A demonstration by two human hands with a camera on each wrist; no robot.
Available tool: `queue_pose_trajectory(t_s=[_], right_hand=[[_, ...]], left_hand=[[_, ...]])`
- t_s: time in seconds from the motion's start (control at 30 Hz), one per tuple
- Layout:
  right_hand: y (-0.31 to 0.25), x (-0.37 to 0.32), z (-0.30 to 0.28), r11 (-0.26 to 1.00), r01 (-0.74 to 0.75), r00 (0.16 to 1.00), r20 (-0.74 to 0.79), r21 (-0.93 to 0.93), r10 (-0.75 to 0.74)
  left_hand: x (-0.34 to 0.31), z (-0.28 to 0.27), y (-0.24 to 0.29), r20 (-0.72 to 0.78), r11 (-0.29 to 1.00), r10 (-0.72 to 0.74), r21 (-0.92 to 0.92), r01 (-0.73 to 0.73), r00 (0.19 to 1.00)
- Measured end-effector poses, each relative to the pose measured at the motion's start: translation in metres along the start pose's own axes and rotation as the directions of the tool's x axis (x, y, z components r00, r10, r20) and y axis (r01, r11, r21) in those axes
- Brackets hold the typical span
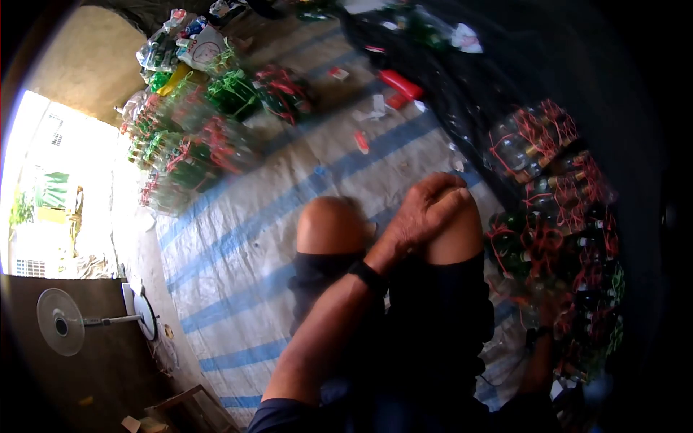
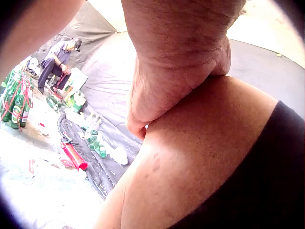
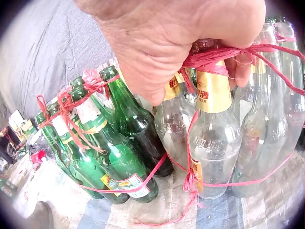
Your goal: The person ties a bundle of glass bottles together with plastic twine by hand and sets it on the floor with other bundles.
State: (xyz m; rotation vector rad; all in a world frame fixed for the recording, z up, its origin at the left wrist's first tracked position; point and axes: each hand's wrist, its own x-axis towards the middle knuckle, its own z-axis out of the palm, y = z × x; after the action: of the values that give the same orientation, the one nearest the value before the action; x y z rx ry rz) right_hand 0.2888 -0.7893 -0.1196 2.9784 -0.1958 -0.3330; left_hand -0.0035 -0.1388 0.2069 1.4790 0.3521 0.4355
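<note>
My left hand (image 1: 426, 209) rests on top of my bare right knee (image 1: 451, 242), fingers loosely bent and holding nothing; the left wrist view shows the hand (image 2: 176, 71) lying on the knee (image 2: 205, 152). My right hand (image 3: 167, 43) grips the red string (image 3: 214, 55) knotted round the necks of a bundle of clear glass bottles (image 3: 214, 133). A tied bundle of green bottles (image 3: 105, 143) stands right beside it. In the head view the right hand (image 1: 550, 310) is low at my right side, dim among the bundles.
More string-tied bottle bundles (image 1: 556, 216) are stacked on my right, and others (image 1: 195, 137) stand far left on the blue-striped woven mat (image 1: 253, 238). A fan (image 1: 61, 321) stands at the left. A red tube (image 2: 74, 156) lies by black sheeting. Another person (image 2: 59, 55) sits far off.
</note>
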Motion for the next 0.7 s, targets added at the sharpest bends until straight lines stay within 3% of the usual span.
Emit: queue_pose_trajectory(t_s=[0.07, 0.1, 0.2, 0.27, 0.37, 0.5, 0.6, 0.7], right_hand=[[-0.010, -0.016, -0.013, 0.926, 0.214, 0.953, -0.143, -0.312, -0.269], [-0.014, -0.022, -0.020, 0.925, 0.213, 0.953, -0.142, -0.315, -0.268], [-0.033, -0.043, -0.049, 0.973, 0.146, 0.980, -0.111, -0.180, -0.167], [-0.036, -0.046, -0.057, 0.999, 0.000, 1.000, -0.013, -0.037, 0.000], [-0.026, -0.034, -0.037, 0.998, -0.009, 0.989, -0.144, 0.061, 0.018], [-0.029, -0.036, -0.035, 1.000, 0.009, 0.980, -0.199, 0.019, -0.005], [-0.032, -0.038, -0.040, 0.986, -0.065, 0.992, -0.097, 0.156, 0.081], [-0.035, -0.038, -0.042, 0.993, -0.032, 0.992, -0.117, 0.110, 0.045]], left_hand=[[0.000, 0.000, -0.001, -0.006, 1.000, 0.004, 0.012, -0.004, 1.000], [0.000, 0.000, -0.002, -0.011, 1.000, 0.010, 0.024, -0.009, 1.000], [0.000, 0.001, -0.002, -0.008, 1.000, 0.002, -0.005, -0.002, 1.000], [-0.001, 0.000, -0.001, -0.006, 1.000, 0.006, -0.001, -0.006, 1.000], [-0.002, 0.000, 0.006, -0.003, 1.000, -0.004, 0.007, 0.004, 1.000], [-0.001, 0.000, 0.009, 0.009, 1.000, -0.016, 0.023, 0.016, 1.000], [0.000, -0.002, 0.007, 0.012, 0.997, -0.004, 0.079, 0.003, 1.000], [0.000, -0.002, 0.009, 0.006, 0.997, -0.037, 0.074, 0.037, 0.999]])
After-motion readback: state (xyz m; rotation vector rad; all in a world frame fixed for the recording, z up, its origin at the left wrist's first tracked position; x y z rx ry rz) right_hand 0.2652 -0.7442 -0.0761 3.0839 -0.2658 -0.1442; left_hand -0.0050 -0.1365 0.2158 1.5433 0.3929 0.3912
